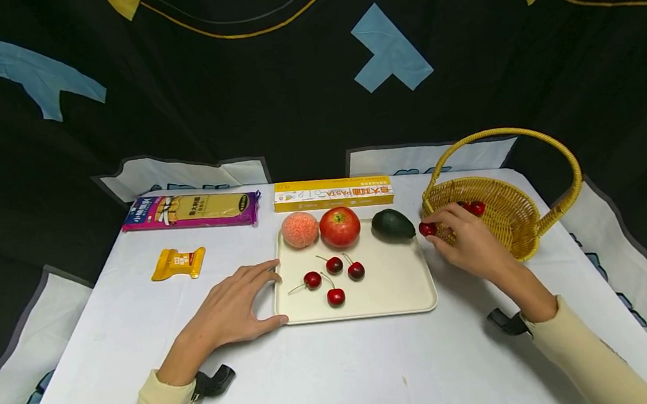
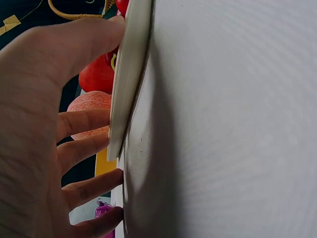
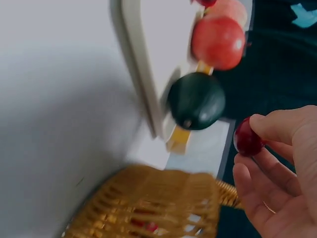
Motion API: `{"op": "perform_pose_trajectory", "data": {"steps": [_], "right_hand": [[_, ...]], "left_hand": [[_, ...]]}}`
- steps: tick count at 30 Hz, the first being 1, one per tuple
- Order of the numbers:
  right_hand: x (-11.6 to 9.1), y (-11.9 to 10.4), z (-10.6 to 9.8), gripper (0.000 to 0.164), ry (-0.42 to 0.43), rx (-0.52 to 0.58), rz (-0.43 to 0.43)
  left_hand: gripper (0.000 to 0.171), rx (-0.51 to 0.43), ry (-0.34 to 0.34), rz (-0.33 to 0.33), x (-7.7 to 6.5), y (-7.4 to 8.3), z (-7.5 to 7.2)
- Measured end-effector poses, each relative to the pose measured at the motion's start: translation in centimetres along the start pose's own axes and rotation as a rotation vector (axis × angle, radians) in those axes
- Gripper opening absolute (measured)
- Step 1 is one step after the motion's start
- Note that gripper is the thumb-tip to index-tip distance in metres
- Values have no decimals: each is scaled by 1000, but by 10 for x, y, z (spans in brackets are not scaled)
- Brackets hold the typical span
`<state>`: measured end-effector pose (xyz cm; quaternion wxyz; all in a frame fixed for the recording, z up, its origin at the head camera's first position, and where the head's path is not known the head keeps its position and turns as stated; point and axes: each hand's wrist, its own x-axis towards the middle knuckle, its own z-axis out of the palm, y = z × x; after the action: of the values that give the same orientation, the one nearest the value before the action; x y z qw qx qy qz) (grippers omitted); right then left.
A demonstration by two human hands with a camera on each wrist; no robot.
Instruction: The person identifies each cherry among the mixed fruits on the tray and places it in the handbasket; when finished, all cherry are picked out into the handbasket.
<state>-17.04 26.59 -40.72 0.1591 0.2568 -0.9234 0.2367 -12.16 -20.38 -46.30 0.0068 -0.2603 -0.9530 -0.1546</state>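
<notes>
My right hand [image 1: 468,237] pinches a dark red cherry [image 3: 248,137] between thumb and fingers, just above the near-left rim of a wicker basket [image 1: 509,211]. More cherries [image 1: 477,208] lie inside that basket. On the left, my left hand [image 1: 231,306] touches the left edge of a cream tray [image 1: 395,298], thumb and fingers spread along it. The tray bears several stemmed cherries [image 1: 336,297], a red apple [image 1: 340,227], a pinkish textured round fruit [image 1: 299,230] and a dark green avocado [image 1: 393,225].
Behind the tray stands a yellow and white pasta box [image 1: 333,193]. A purple noodle packet [image 1: 193,211] lies at the back left, with a small yellow wrapped snack [image 1: 179,264] in front of it. The basket's tall handle [image 1: 571,167] arches up over its bowl.
</notes>
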Motion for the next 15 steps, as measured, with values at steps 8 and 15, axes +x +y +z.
{"op": "perform_pose_trajectory", "data": {"steps": [8, 15], "right_hand": [[-3, 27, -3, 31, 52, 10, 40], [-5, 49, -11, 30, 62, 24, 134]], "left_hand": [[69, -6, -3, 3, -1, 0, 1], [70, -4, 8, 1, 0, 0, 1]]}}
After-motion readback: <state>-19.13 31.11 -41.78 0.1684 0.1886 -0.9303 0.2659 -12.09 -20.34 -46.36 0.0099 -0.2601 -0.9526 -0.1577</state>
